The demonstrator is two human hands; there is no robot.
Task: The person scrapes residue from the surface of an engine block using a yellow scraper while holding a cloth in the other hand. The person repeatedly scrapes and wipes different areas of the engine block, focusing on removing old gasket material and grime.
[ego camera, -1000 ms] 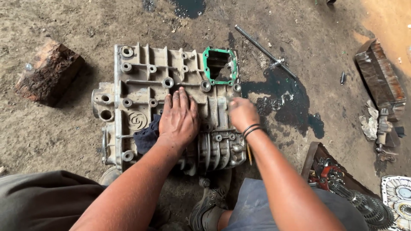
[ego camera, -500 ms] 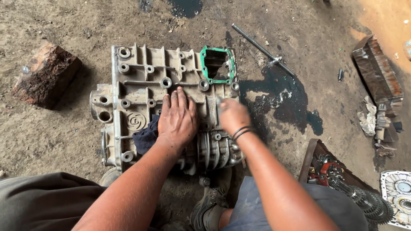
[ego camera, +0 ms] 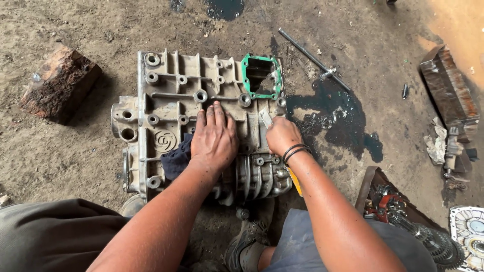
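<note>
Here, my left hand (ego camera: 214, 137) lies flat, fingers spread and pressed palm-down on the grey metal casing (ego camera: 176, 95), with a dark blue rag (ego camera: 175, 160) tucked partly under the heel of the palm. My right hand (ego camera: 282, 135) has its grip closed around a flat blade tool (ego camera: 265, 118), the pale blade tip resting on the casing's top face just below the green gasket (ego camera: 245, 75); a yellow bit of the tool's handle (ego camera: 295, 182) shows under the wrist. Two dark bands (ego camera: 292, 151) circle that wrist.

The casing lies flat on the dirt floor (ego camera: 75, 151), directly in front of me, ribbed at the near right corner and dotted with bolt holes. The green gasket frames a rectangular opening at its far right corner.

To the right of the casing a dark oil patch (ego camera: 348, 121) stains the floor, and a long metal rod (ego camera: 310, 56) lies slantwise just beyond it. A rough wooden block (ego camera: 58, 83) sits well apart to the left. At the right edge are a rusty metal piece (ego camera: 448, 85) and, nearer to me, a tray of gears and parts (ego camera: 403, 211). My shoe (ego camera: 247, 242) shows below the casing.
</note>
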